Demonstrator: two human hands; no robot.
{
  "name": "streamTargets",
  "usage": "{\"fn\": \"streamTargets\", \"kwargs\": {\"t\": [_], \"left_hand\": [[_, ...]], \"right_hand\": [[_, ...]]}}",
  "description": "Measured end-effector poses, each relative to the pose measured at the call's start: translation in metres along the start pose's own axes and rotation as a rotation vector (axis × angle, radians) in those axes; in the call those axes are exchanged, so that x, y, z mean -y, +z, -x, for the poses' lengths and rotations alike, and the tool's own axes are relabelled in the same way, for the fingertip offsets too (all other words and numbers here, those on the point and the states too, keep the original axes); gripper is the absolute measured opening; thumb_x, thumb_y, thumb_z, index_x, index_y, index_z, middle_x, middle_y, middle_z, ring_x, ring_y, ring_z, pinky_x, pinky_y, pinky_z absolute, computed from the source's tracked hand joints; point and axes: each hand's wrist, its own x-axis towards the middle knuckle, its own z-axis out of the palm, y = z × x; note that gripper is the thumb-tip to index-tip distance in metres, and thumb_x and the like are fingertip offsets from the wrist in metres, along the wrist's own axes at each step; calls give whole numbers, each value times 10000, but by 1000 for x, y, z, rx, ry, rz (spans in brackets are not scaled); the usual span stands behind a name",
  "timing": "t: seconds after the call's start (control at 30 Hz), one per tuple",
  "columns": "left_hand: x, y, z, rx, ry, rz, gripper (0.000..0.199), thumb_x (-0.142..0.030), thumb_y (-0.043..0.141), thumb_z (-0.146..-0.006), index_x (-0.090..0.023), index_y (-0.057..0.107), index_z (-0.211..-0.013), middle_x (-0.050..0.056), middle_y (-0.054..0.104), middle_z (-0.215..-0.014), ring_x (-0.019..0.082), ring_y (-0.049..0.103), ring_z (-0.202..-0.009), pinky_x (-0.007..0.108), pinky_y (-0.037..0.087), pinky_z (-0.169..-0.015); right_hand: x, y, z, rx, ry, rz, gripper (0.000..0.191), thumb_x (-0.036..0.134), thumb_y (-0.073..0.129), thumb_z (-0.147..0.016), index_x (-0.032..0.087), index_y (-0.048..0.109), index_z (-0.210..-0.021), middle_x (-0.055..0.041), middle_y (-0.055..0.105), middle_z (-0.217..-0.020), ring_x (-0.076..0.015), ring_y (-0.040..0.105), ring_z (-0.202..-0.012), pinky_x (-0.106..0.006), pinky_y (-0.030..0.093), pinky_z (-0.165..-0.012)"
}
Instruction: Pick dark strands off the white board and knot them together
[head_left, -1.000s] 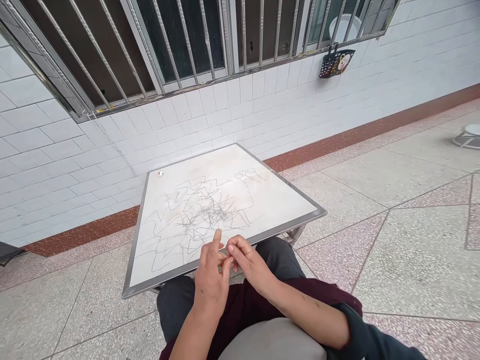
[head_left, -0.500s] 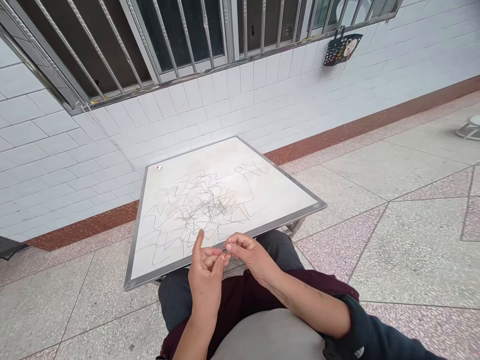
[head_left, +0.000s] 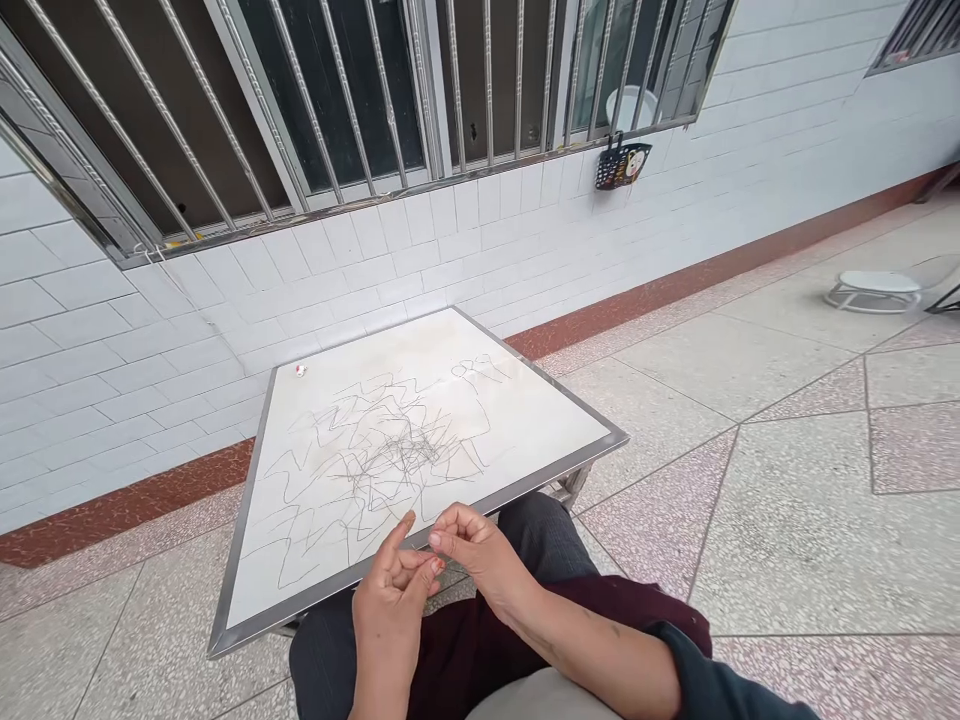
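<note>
My left hand (head_left: 390, 605) is held over the near edge of the white table (head_left: 540, 420), its index finger raised and its thumb pressed against the other fingers. A tiny orange-red spot shows at those fingertips; I cannot make out whether it is an object. Close beside it, my right hand (head_left: 484, 560) pinches thumb and fingertips together, almost touching the left fingertips. Whatever the right fingers hold is too small to name. Thin dark squiggly lines (head_left: 405, 450) cover much of the tabletop, densest in the middle.
A small white-and-red item (head_left: 301, 370) sits at the table's far left corner. A white tiled wall (head_left: 360, 265) with a barred window stands behind the table. From the bars hangs a dark patterned basket (head_left: 621, 165). A low white stool (head_left: 874, 288) stands on the floor at right.
The view has shifted, so the table and wall sit lower and further left, and more of the stool shows. Both hands remain close together, fingertips still pinched.
</note>
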Motion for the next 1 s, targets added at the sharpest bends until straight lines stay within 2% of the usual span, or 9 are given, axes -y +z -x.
{"fn": "streamTargets", "kwargs": {"t": [0.37,0.53,0.7,0.8,0.9,1.0], "left_hand": [[9,-5,-7,-15,-5,-142,679,-457,676,-720,-238,499,-1338,-14,683,-727,187,648,-738,303,520,-745],[4,-3,-4,-19,-18,-128,678,-475,654,-739,-209,493,-1341,-13,666,-716,194,649,-773,307,511,-773],[-8,-2,2,-129,-10,-150,737,-559,674,-683,-219,526,-1320,-25,646,-668,199,649,-707,309,520,-714],[-14,-3,4,-202,9,-134,755,-572,699,-648,-206,555,-1293,-18,649,-651,207,656,-701,304,519,-694],[-14,-8,3,-183,-4,-52,795,-554,726,-626,-194,536,-1309,-15,650,-645,207,658,-711,301,526,-693],[-9,-14,4,-173,-11,20,796,-530,751,-606,-187,551,-1295,-17,644,-629,201,653,-703,311,534,-730]], "right_hand": [[-9,1,-3,-66,-70,68,324,406,769,-666,161,558,-650,43,535,-608,-84,446,-567,-219,374,-571],[-10,1,-4,-9,-58,90,323,429,732,-711,174,534,-693,46,515,-620,-93,468,-555,-232,400,-555],[-11,-7,1,163,-144,342,238,409,632,-823,200,546,-894,32,557,-724,-111,528,-638,-235,413,-611],[-14,-13,5,247,-194,561,203,370,626,-837,205,550,-927,28,578,-736,-111,522,-649,-228,406,-620],[-15,-16,9,309,-240,724,124,317,549,-889,204,564,-936,28,582,-710,-107,514,-631,-220,407,-621],[-13,-17,14,325,-281,853,150,291,455,-935,211,581,-952,13,601,-719,-120,547,-654,-223,422,-632]]}}
